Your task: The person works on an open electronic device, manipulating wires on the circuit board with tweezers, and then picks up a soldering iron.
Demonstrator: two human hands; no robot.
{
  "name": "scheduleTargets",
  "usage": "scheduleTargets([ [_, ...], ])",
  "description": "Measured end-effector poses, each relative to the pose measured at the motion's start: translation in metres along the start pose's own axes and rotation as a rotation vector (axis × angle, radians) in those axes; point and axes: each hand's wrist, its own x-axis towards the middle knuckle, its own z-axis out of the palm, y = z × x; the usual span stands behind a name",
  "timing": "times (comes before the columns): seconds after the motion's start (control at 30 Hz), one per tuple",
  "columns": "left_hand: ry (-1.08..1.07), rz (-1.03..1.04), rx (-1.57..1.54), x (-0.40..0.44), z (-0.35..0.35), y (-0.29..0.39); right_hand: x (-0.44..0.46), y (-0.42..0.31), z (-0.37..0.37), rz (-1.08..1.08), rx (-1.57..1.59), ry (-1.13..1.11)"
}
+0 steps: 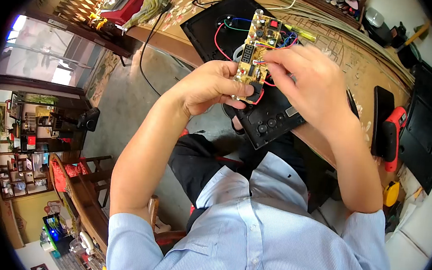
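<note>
The left grip [204,87] holds the circuit board [252,71] by 1 end, over the black panel [279,120]; edge support should limit flexing. The right grip [309,74] is narrow beside the coloured wires [261,62]; whether it pinches them, I cannot tell. Gentle, straight force seems safest.

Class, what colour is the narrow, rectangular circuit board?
The circuit board is yellowish tan, best seen in the head view.
</note>
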Motion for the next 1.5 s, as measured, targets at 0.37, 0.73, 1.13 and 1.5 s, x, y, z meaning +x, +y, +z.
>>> scheduleTargets([
  [0.37, 0.018, 0.011, 0.082, -0.002, 0.006, 0.003, -0.015, -0.012, 0.007, 0.443, 0.123, -0.178],
  [0.73, 0.040, 0.045, 0.153, -0.003, 0.008, 0.001, -0.012, -0.009, 0.013, 0.390, 0.004, -0.198],
  [1.13, 0.043, 0.092, 0.195, -0.002, 0.007, -0.004, -0.009, -0.007, 0.015, 0.325, -0.057, -0.198],
  [1.5, 0.051, 0.096, 0.205, -0.003, 0.008, -0.004, -0.005, -0.007, 0.011, 0.328, -0.059, -0.256],
])
